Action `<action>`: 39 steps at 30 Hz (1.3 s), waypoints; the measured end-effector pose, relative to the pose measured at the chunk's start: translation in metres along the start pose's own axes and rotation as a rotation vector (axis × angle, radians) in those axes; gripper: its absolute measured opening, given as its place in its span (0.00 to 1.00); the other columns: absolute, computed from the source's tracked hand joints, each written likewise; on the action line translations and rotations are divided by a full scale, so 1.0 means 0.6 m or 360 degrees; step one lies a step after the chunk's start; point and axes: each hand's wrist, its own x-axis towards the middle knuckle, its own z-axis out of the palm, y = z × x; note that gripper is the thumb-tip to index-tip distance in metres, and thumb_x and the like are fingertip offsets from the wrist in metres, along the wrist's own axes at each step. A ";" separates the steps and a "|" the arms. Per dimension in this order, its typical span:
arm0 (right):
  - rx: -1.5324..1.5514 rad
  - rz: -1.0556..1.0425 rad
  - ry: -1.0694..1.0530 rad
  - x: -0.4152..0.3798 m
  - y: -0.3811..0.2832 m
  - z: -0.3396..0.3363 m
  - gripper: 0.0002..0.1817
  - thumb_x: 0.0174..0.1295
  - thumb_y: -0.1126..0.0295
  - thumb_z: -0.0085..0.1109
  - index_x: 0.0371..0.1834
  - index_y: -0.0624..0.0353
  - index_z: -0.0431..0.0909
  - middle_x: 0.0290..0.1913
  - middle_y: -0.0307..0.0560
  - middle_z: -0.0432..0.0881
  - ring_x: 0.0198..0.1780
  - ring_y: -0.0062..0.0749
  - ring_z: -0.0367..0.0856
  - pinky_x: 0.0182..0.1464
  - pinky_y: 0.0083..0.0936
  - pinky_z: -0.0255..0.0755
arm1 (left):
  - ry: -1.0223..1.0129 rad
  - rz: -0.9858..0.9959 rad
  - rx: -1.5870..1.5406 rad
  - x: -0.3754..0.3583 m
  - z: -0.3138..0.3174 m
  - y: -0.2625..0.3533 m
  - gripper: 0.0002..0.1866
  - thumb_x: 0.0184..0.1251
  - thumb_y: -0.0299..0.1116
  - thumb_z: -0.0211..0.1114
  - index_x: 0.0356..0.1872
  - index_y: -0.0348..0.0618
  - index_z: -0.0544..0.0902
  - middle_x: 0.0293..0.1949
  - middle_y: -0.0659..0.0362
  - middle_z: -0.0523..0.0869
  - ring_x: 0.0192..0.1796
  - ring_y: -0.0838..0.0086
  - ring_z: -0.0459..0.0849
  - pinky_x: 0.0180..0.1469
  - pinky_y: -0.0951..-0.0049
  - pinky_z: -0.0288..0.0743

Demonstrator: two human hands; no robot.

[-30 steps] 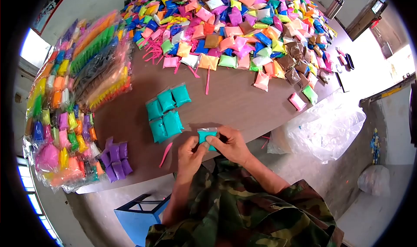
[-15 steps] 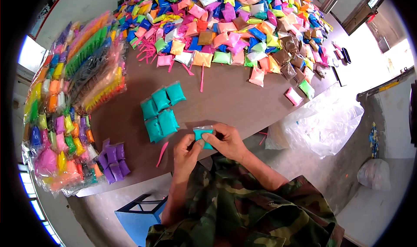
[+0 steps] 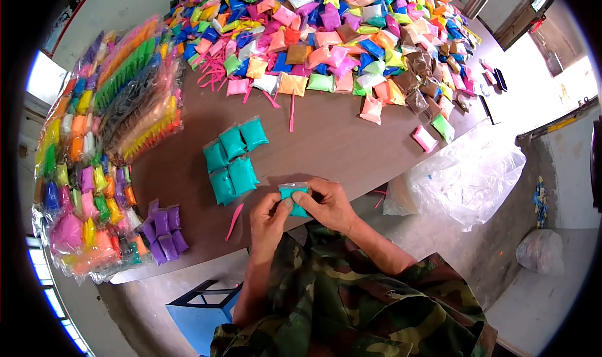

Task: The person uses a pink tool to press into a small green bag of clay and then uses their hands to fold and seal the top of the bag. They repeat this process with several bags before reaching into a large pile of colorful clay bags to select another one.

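Observation:
Between my two hands is a small teal packet [image 3: 295, 190] in clear film, held upright over the table's near edge. My left hand [image 3: 268, 219] pinches its left side with the thumb on the front face. On the right side, my right hand [image 3: 326, 205] grips it, thumb also pressed on the front. Fingers behind the packet are hidden. Several matching teal packets [image 3: 233, 140] lie in a close group on the table, left of and beyond my hands. A pink plastic strip, like a small modelling tool [image 3: 234, 222], lies left of my left hand.
A large heap of colourful packets [image 3: 326, 40] covers the far side of the brown table [image 3: 326, 137]. Bundled bags of packets [image 3: 88, 187] stand along the left, with purple packets [image 3: 164, 234] beside them. A clear plastic bag [image 3: 458, 181] hangs at the right edge; a blue stool [image 3: 200, 319] stands below.
My left thumb has shifted slightly up the front of the teal packet. Both hands keep hold of it in nearly the same place; the other packets have not moved.

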 end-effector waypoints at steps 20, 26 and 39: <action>-0.0248 -0.0062 -0.0043 0.000 0.005 -0.002 0.09 0.72 0.69 0.71 0.45 0.64 0.85 0.29 0.45 0.77 0.29 0.26 0.72 0.32 0.29 0.69 | 0.0147 0.0099 -0.0138 -0.002 0.015 -0.011 0.07 0.80 0.27 0.70 0.50 0.34 0.87 0.42 0.65 0.89 0.44 0.86 0.81 0.48 0.79 0.78; -0.0010 0.0023 0.0059 -0.002 0.004 0.003 0.10 0.74 0.67 0.71 0.47 0.65 0.85 0.30 0.40 0.78 0.31 0.21 0.72 0.33 0.27 0.69 | 0.0046 0.0004 -0.0042 -0.001 0.019 0.032 0.08 0.79 0.28 0.71 0.50 0.33 0.86 0.40 0.65 0.89 0.43 0.87 0.81 0.47 0.80 0.77; 0.0092 0.0011 0.0096 -0.002 0.013 0.011 0.11 0.77 0.67 0.68 0.48 0.66 0.86 0.31 0.33 0.77 0.35 0.15 0.71 0.35 0.23 0.68 | 0.0019 0.0034 0.0042 -0.003 0.019 0.024 0.10 0.77 0.29 0.73 0.51 0.34 0.87 0.38 0.65 0.89 0.41 0.87 0.81 0.44 0.79 0.77</action>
